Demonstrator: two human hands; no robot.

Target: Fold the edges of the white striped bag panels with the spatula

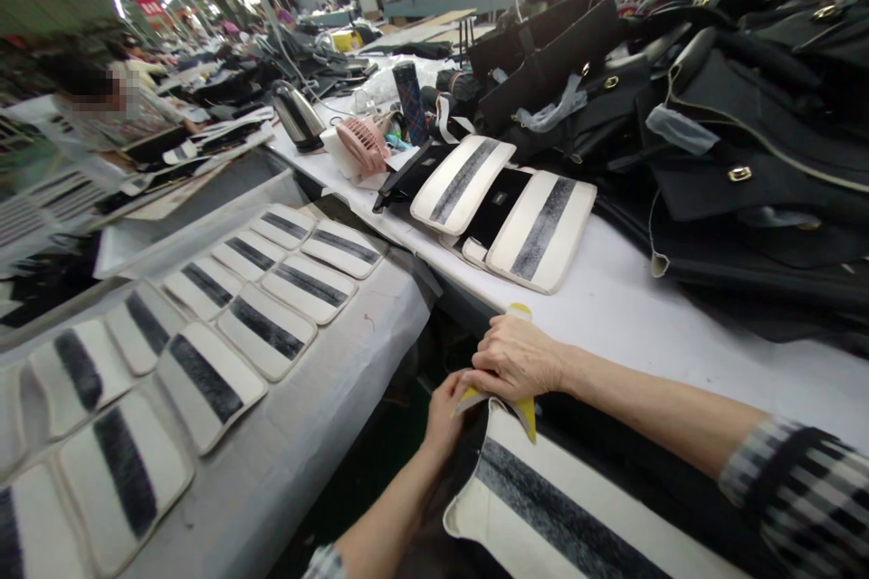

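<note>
My right hand (520,353) is closed over a flat yellow piece (527,418), whose pointed corners stick out around the fingers; its exact kind is unclear. At the yellow piece's left corner, my left hand (443,416) is closed, its fingertips partly hidden by the right hand. Directly below both hands lies a large cream panel (584,488) with a dark grey stripe and a curled edge, extending out at the bottom of the view. The yellow piece meets this panel's upper end. Dark material shows beneath the panel.
Several striped cream panels (268,330) lie in rows on the left table (339,416). Two more striped flaps (543,231) rest on black pieces on the white table (652,353). Black bags (733,136) pile up at right. A pink fan (362,145) and metal kettle (297,116) stand behind. A person (115,109) sits at left.
</note>
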